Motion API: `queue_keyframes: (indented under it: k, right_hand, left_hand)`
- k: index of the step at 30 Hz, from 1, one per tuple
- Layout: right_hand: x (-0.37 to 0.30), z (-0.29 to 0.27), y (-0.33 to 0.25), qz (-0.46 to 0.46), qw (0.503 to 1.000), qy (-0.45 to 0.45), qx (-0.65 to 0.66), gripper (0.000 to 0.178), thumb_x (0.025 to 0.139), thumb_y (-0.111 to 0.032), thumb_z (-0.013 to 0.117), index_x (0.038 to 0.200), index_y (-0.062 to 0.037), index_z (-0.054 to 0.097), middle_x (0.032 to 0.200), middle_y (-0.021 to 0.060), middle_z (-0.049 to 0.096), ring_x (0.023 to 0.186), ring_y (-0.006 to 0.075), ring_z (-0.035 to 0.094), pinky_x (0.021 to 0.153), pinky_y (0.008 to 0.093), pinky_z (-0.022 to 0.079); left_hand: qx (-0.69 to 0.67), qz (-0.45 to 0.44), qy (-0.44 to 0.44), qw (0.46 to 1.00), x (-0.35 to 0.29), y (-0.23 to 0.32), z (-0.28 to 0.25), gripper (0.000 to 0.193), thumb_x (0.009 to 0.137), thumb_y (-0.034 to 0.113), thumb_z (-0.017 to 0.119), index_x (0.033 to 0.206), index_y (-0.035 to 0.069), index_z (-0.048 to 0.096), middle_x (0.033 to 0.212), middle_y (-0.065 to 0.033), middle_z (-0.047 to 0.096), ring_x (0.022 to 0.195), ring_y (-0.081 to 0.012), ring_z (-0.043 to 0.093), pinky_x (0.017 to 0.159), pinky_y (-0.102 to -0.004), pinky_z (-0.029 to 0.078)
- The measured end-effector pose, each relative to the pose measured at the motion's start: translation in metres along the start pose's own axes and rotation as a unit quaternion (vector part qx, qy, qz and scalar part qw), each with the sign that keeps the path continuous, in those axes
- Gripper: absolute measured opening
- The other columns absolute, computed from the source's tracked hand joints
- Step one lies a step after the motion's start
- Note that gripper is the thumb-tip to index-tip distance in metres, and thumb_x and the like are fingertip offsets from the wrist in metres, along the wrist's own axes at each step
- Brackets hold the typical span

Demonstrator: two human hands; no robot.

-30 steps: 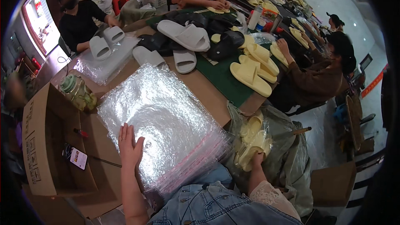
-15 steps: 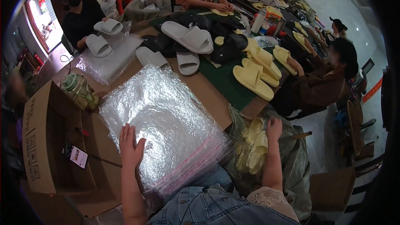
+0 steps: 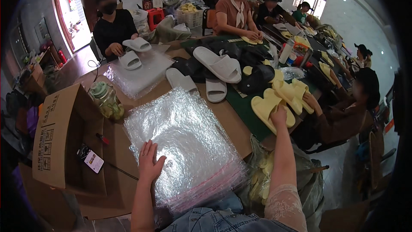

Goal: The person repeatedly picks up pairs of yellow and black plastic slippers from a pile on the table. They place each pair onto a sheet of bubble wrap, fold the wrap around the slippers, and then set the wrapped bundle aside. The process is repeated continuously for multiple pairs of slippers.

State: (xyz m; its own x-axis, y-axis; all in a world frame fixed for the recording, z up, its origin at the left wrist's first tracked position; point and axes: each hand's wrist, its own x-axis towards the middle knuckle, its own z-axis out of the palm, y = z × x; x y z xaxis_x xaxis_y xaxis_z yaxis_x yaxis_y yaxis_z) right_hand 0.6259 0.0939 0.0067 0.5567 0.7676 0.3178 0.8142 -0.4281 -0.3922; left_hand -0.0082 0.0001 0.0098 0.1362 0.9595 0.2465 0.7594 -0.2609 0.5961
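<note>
My left hand (image 3: 149, 163) lies flat, fingers stretched out, on a thick stack of clear plastic bags (image 3: 201, 146) with pink edges. At the near edge of the green mat, my right hand (image 3: 279, 116) reaches in and closes on a yellow slipper (image 3: 262, 111); its fingertips are partly hidden by the slipper's strap. Other yellow slippers (image 3: 286, 92) lie right behind it. Below my right forearm, bagged yellow slippers (image 3: 259, 180) show in an open greenish sack (image 3: 307, 189).
Left of the bags stand an open cardboard box (image 3: 58, 141), a phone (image 3: 92, 161) and a glass jar (image 3: 110, 103). Grey slippers (image 3: 219, 66) and black slippers (image 3: 257, 79) are heaped beyond. Co-workers sit around; one at right has a hand (image 3: 312, 102) by the yellow slippers.
My right hand has moved from above the sack, forward to the yellow slippers, and taken hold of one. My left hand stays on the bags. The view has tilted up.
</note>
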Motion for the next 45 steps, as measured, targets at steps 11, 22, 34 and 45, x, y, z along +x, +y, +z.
queue_keyframes:
  k: [11, 22, 34, 45]
  right_hand:
    - [-0.123, -0.011, -0.102, -0.079, 0.941, -0.203, 0.260, 0.036, 0.080, -0.013, 0.069, 0.113, 0.0015, 0.064, 0.108, 0.0205, 0.070, 0.095, 0.0382, 0.067, 0.085, 0.0454, 0.052]
    - [-0.181, -0.111, -0.144, -0.075, 0.959, -0.254, 0.096, 0.052, 0.081, -0.020, 0.078, 0.124, 0.0034, 0.059, 0.125, 0.0258, 0.062, 0.120, 0.0398, 0.059, 0.098, 0.0446, 0.049]
    - [-0.137, -0.072, -0.119, -0.142, 0.983, -0.090, -0.069, 0.118, 0.064, -0.054, 0.088, 0.148, 0.0097, 0.036, 0.146, 0.0297, 0.041, 0.138, 0.0446, 0.037, 0.115, 0.0509, 0.035]
    - [-0.156, -0.054, -0.142, -0.354, 0.932, 0.045, 0.065, 0.025, 0.079, -0.020, 0.073, 0.090, 0.0001, 0.065, 0.104, 0.0192, 0.055, 0.099, 0.0401, 0.054, 0.084, 0.0512, 0.046]
  left_hand:
    - [0.014, 0.006, -0.006, 1.000, 0.002, -0.007, 0.004, 0.063, 0.090, 0.036, 0.073, 0.141, 0.004, 0.057, 0.158, -0.0194, 0.043, 0.148, -0.0395, 0.035, 0.121, -0.0483, 0.028]
    - [0.000, 0.000, -0.005, 1.000, 0.002, -0.003, 0.002, 0.062, 0.089, 0.035, 0.073, 0.140, 0.003, 0.058, 0.157, -0.0203, 0.044, 0.148, -0.0394, 0.035, 0.122, -0.0487, 0.028]
    - [-0.001, 0.006, 0.003, 1.000, 0.002, -0.003, 0.004, 0.062, 0.089, 0.037, 0.073, 0.139, 0.003, 0.059, 0.156, -0.0203, 0.045, 0.148, -0.0397, 0.035, 0.121, -0.0482, 0.029]
    - [-0.001, 0.002, 0.010, 1.000, -0.001, -0.008, 0.006, 0.064, 0.089, 0.041, 0.072, 0.140, 0.004, 0.059, 0.157, -0.0182, 0.045, 0.148, -0.0383, 0.035, 0.121, -0.0474, 0.030]
